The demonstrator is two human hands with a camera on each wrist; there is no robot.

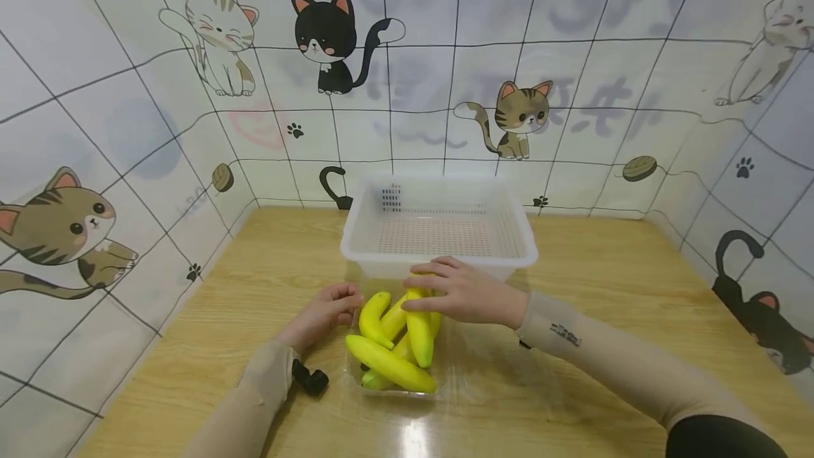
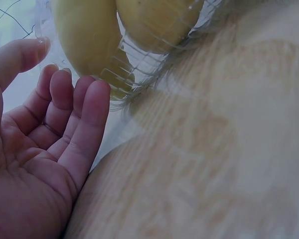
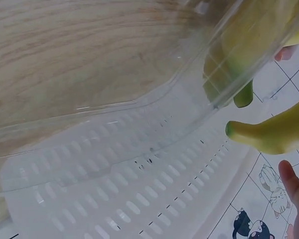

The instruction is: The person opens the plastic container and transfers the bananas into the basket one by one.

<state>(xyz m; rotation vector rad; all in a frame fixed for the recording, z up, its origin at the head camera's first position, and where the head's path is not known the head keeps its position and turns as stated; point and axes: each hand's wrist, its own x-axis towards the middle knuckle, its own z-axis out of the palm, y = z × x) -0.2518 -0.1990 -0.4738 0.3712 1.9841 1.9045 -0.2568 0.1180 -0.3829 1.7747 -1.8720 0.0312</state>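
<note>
Several yellow bananas (image 1: 389, 366) lie piled in a clear plastic box (image 1: 397, 392) on the table. My left hand (image 1: 327, 311) is at the box's far left corner, thumb and curved fingers pinching its clear rim; in the left wrist view the hand (image 2: 45, 144) is beside the bananas behind the clear wall. From the right, my right hand (image 1: 461, 290) reaches over the uppermost banana (image 1: 420, 341), its fingers spread and fairly straight across the upper end. That banana (image 3: 269, 132) stands above the box rim in the right wrist view, where most of the hand is out of frame.
Just behind the box stands a white slotted basket (image 1: 439, 260), close to my right fingertips. Wooden table (image 1: 604, 281) surface extends on both sides. Cat-patterned walls (image 1: 426, 76) enclose the table at the back, left and right.
</note>
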